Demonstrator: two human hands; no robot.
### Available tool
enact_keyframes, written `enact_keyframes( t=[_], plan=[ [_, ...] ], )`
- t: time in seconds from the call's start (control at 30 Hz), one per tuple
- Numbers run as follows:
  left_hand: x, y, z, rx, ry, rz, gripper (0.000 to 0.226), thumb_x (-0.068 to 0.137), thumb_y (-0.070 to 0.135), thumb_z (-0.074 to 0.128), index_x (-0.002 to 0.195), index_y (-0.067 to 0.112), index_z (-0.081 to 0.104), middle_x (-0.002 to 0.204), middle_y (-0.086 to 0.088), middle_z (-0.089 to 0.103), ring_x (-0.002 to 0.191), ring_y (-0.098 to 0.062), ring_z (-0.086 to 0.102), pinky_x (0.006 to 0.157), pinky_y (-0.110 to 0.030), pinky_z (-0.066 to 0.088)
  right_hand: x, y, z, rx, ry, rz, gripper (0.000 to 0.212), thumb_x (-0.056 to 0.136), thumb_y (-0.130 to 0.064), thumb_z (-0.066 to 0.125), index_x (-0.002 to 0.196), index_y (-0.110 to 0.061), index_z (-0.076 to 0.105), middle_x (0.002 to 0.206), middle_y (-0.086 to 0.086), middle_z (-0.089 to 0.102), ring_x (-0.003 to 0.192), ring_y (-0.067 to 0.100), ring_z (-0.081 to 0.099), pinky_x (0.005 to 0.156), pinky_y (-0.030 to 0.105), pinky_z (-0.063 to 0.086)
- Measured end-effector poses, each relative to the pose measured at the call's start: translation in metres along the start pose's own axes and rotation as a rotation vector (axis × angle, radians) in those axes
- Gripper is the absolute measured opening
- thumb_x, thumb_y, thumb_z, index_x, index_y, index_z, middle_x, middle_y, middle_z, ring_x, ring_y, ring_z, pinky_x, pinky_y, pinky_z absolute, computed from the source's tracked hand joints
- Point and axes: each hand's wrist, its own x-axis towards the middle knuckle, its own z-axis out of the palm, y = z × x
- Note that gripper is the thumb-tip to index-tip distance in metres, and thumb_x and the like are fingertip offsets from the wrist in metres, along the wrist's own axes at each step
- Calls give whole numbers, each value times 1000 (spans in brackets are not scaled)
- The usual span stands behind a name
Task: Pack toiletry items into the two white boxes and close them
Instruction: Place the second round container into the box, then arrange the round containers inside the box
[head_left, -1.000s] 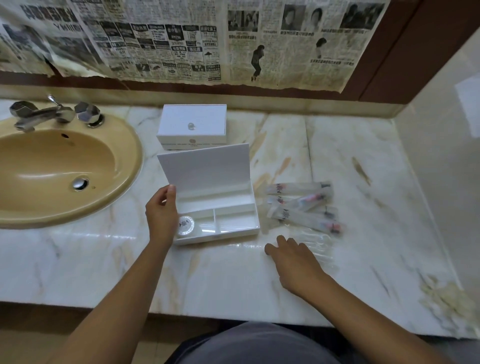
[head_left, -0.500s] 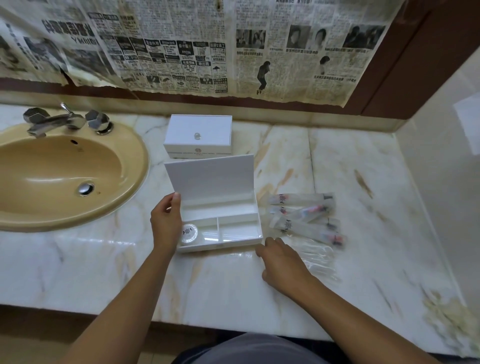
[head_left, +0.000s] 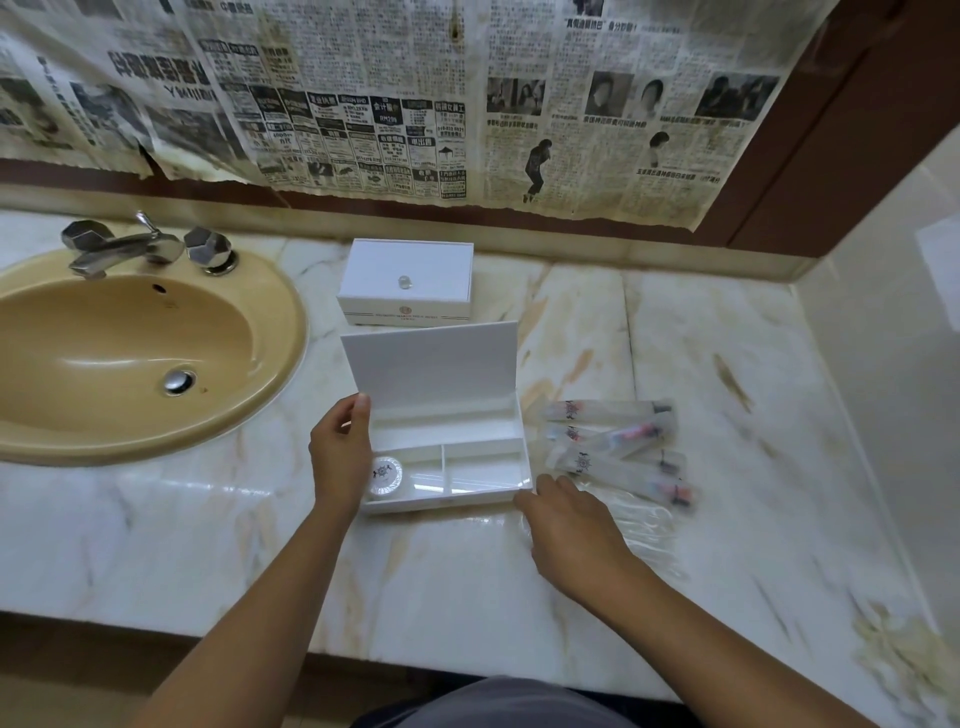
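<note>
Here, your left hand (head_left: 340, 457) grips the left end wall of the open white box (head_left: 470, 486), thumb up by the raised lid (head_left: 431, 364). Your right hand (head_left: 571, 530) lies flat and relaxed on the marble worktop (head_left: 208, 530), fingertips at the box's front right corner. The box sits mid-worktop, long axis running left to right, lid hinged at the back and standing upright. In its front left compartment lies a round wrapped soap (head_left: 387, 477) bearing a dark emblem; any lettering is too small to read. The sachets (head_left: 613, 447) just right of the box lie lengthwise left to right, each with a similar emblem. The closed white box (head_left: 408, 280) behind carries a red crest, its text unreadable
</note>
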Motion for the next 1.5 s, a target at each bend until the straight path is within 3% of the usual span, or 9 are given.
enact_keyframes(
  t=[0.13, 0.27, 0.33, 0.6, 0.77, 0.87, 1.1, 1.3, 1.5],
  plan=[
    [0, 2, 1, -4, 2, -5, 24, 99, 30, 55, 110, 14, 70, 100, 7, 68, 85, 9, 59, 74, -4, 40, 3, -7, -14, -1, 48, -3, 46, 14, -17, 78, 54, -22, 55, 52, -6, 47, 45, 14, 48, 45, 23, 19],
    [-1, 1, 0, -7, 1, -15, 25, 99, 31, 55, 111, 14, 70, 101, 7, 68, 83, 11, 59, 74, -3, 39, 13, -25, -41, 80, 118, -96, 19, 72, -23, 67, 87, -15, 60, 84, 3, 58, 83, 24, 55, 62, 29, 27],
    [-1, 1, 0, -3, 1, -12, 25, 99, 31, 55, 110, 15, 70, 101, 7, 69, 81, 10, 59, 73, -3, 40, 25, -35, -50, 95, 161, -147, 20, 83, -27, 58, 99, -15, 58, 98, 4, 55, 95, 25, 51, 68, 31, 28],
    [0, 3, 0, 2, 1, -2, 24, 100, 31, 54, 107, 15, 70, 101, 5, 70, 86, -5, 61, 74, -11, 42, 73, -77, -51, 143, 118, -170, 28, 85, -32, 58, 105, -13, 58, 104, 8, 58, 98, 27, 51, 72, 32, 31],
    [0, 2, 0, -19, 1, -16, 21, 99, 31, 56, 104, 17, 71, 97, 8, 70, 73, 2, 59, 72, -15, 44, 86, -90, -44, 44, 86, -173, 14, 86, -25, 58, 96, -15, 56, 101, 9, 61, 98, 29, 54, 71, 32, 27],
    [0, 2, 0, -17, 7, -18, 22, 99, 31, 56, 107, 17, 71, 100, 8, 71, 82, 3, 62, 72, -7, 44, 93, -91, -39, -70, 58, -171, 18, 85, -20, 61, 101, -13, 60, 105, 9, 57, 103, 28, 50, 81, 35, 33],
    [0, 2, 0, -28, 8, -28, 19, 98, 32, 56, 101, 20, 71, 99, 8, 71, 85, -6, 62, 76, -16, 45, 103, -96, -40, -241, -112, -182, 27, 86, -12, 58, 112, -16, 54, 108, 4, 61, 104, 25, 57, 104, 38, 28],
    [1, 0, 0, -26, 10, -40, 24, 98, 33, 56, 107, 17, 71, 103, 7, 71, 91, -11, 64, 79, -20, 46, 107, -98, -41, -257, -137, -194, 26, 86, -9, 57, 111, -15, 54, 106, 5, 62, 103, 26, 58, 104, 38, 28],
    [1, 2, 1, -27, 15, -32, 21, 98, 32, 57, 106, 18, 71, 103, 7, 71, 91, -6, 64, 81, -19, 47, 109, -100, -34, -261, -170, -195, 26, 88, -10, 52, 114, -14, 55, 111, 5, 61, 105, 24, 57, 90, 33, 35]
  ],
)
